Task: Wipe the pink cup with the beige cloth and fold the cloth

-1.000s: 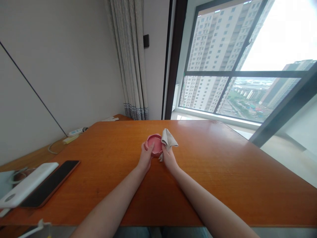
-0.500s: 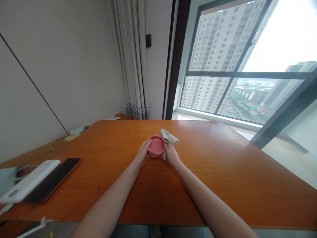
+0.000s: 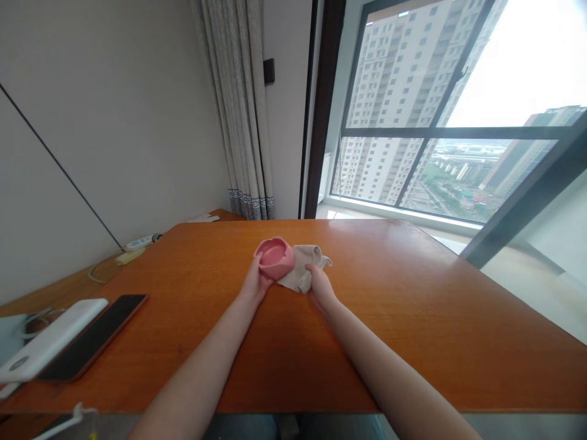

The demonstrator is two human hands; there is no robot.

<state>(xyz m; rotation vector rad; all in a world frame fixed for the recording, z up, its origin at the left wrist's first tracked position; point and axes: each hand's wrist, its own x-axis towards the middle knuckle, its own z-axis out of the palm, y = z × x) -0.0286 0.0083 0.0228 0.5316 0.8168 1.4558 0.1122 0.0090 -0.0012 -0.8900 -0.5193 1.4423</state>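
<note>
A pink ashtray (image 3: 280, 264) with a faceted wall and a notched rim is tilted in my left hand (image 3: 255, 280). My left thumb lies at its rim, and the other fingers are mostly hidden beneath it. My right hand (image 3: 321, 287) pinches a light grey cloth (image 3: 300, 269) between thumb and fingers. The cloth hangs spread out just right of the ashtray, its left edge reaching the ashtray's lower side. Whether the two touch I cannot tell. Both hands are over the middle of the brown wooden table (image 3: 403, 330).
On the table's left side lie a white power bank (image 3: 55, 336) and a dark phone (image 3: 94, 336) side by side. Farther back on the left is a white power strip (image 3: 140, 242). A window (image 3: 431, 131) and a grey curtain (image 3: 245, 122) stand behind the table.
The ashtray has moved left and slightly up in my left hand, tilting. My right hand has come away from its side, and the cloth now hangs more spread out between them.
</note>
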